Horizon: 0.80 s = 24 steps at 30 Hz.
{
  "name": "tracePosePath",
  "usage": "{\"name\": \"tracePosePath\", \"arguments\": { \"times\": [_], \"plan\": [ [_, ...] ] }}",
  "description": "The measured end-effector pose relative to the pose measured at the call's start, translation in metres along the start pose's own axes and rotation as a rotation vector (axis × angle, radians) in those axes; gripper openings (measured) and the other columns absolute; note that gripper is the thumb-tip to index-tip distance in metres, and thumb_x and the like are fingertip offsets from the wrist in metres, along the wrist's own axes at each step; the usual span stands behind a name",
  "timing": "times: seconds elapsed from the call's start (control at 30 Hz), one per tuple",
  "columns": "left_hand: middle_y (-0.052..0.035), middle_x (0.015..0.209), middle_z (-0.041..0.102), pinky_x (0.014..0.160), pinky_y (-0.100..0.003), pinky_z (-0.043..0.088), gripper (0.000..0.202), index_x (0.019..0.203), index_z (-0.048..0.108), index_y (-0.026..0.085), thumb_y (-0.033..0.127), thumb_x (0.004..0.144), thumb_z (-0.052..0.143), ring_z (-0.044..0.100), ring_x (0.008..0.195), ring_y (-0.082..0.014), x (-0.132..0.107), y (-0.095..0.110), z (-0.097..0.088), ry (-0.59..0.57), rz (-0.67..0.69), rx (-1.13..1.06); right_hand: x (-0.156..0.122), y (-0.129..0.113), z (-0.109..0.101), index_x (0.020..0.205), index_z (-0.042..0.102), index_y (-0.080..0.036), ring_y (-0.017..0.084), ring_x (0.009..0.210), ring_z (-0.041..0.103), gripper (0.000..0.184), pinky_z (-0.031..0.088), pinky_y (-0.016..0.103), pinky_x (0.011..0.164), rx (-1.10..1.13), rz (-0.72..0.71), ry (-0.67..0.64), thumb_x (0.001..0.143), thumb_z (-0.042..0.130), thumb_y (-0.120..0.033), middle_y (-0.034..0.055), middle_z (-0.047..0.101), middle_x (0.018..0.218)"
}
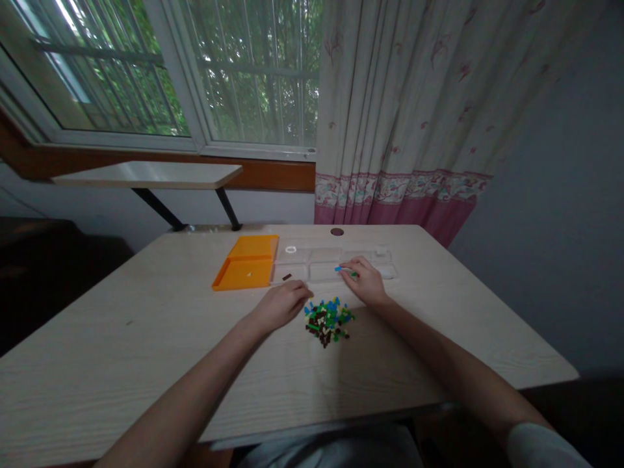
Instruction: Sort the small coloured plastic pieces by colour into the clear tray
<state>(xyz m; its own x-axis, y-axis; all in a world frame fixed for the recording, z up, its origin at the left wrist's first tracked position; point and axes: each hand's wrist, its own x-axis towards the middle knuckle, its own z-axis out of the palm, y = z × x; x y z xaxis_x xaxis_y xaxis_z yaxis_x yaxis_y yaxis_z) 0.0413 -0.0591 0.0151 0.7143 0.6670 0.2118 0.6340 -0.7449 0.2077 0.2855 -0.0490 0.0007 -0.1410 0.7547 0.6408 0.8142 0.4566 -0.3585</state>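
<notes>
A small pile of tiny coloured pieces (328, 320), blue, green, brown and pale, lies on the light wooden table (146, 338). My left hand (283, 304) rests curled just left of the pile, fingers bent near its edge. My right hand (364, 281) is beyond the pile, pinching a small blue piece (338, 268) over a clear compartment tray (336, 263). One dark brown piece (286, 277) lies in the tray's left front compartment. An orange lid (247, 262) lies open at the tray's left.
A small white ring (291, 249) sits in the tray's back left part. A round cable hole (337, 231) is at the table's far edge. A white shelf (146, 174) on brackets, a window and a floral curtain (400, 110) stand behind.
</notes>
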Motion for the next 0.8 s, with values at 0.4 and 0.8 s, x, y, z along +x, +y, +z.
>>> {"name": "tracePosePath", "arguments": {
  "times": [0.4,0.8],
  "plan": [
    [-0.0050,0.085,0.058,0.072,-0.025,0.042,0.019,0.085,0.059,0.018,0.022,0.086,0.040,0.055,0.082,-0.0160,0.003,0.001,0.004,0.061,-0.123,-0.097,-0.011,-0.003,0.005,0.088,0.064,-0.022,0.012,0.075,0.059,0.016,0.047,0.022,0.069,0.029,-0.082,-0.111,0.081,0.050,-0.023,0.0026,0.060,0.085],
    [-0.0036,0.083,0.056,0.072,-0.025,0.040,0.016,0.083,0.056,0.018,0.025,0.087,0.042,0.052,0.082,-0.0153,0.008,0.026,0.003,0.175,-0.048,-0.319,-0.023,-0.031,0.004,0.082,0.066,-0.021,0.011,0.066,0.058,0.013,0.045,0.020,0.061,0.118,-0.301,-0.149,0.080,0.057,-0.030,0.0021,0.063,0.077]
  ]
}}
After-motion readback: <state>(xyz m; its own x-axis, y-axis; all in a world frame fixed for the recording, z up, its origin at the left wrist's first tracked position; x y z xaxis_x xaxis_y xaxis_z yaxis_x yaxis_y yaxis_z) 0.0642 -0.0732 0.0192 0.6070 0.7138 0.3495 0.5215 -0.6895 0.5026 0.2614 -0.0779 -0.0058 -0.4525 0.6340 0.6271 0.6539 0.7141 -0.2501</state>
